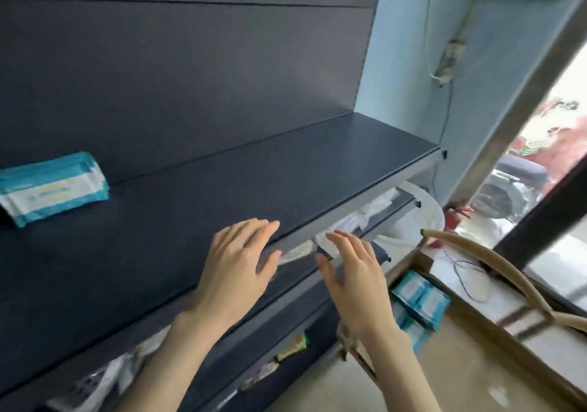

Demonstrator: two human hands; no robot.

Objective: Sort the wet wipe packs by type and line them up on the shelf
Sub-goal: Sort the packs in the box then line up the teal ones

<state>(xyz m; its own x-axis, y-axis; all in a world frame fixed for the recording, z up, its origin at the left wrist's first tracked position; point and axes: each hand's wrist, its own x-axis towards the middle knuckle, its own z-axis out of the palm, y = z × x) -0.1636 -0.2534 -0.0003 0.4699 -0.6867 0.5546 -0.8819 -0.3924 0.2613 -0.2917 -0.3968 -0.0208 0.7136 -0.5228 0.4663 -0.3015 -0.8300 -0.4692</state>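
A teal-and-white wet wipe pack point(52, 187) lies on the dark shelf point(222, 182) at the far left, leaning against the back panel. More teal packs point(419, 297) sit in a cardboard box at the lower right. My left hand point(236, 265) hovers over the shelf's front edge with fingers spread and nothing in it. My right hand point(352, 278) is just off the edge, to the right of the left hand, fingers apart and holding nothing.
Lower shelves point(286, 287) hold white plastic-wrapped goods and small coloured packets point(292, 348). A wooden chair back point(495, 262) curves over the box. A glass door point(546, 189) and a light-blue wall point(413, 62) stand to the right.
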